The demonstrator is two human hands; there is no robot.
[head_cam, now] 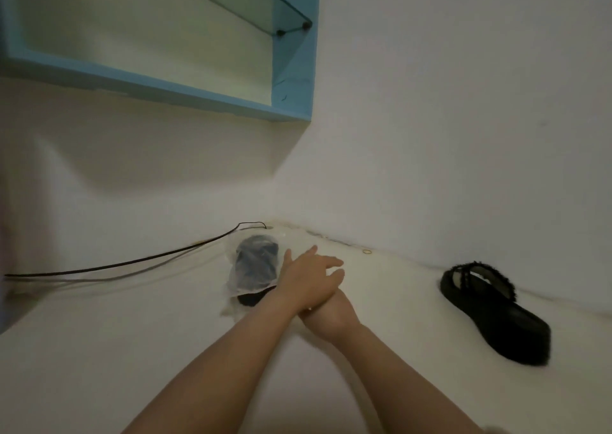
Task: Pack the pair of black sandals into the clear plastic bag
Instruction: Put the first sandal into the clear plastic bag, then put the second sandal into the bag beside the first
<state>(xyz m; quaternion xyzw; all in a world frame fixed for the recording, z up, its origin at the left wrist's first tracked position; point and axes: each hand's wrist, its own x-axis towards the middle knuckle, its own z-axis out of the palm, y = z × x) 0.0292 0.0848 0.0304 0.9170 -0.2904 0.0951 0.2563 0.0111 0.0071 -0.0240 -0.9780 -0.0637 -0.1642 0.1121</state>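
Note:
One black sandal (255, 266) lies inside the clear plastic bag (233, 283) near the corner of the white surface, its heel end sticking out of the bag's near opening. The second black sandal (495, 312), with fuzzy straps, rests bare on the surface far to the right. My left hand (309, 276) lies flat with fingers apart just right of the bag, its edge touching the plastic. It crosses over my right hand (331, 317), whose fingers are hidden beneath it.
A black cable (132, 261) runs along the surface from the left to the corner. A small yellowish ring (367, 252) lies by the back wall. A blue-framed wall niche (291, 69) with a glass shelf hangs above. Walls close in behind and at left.

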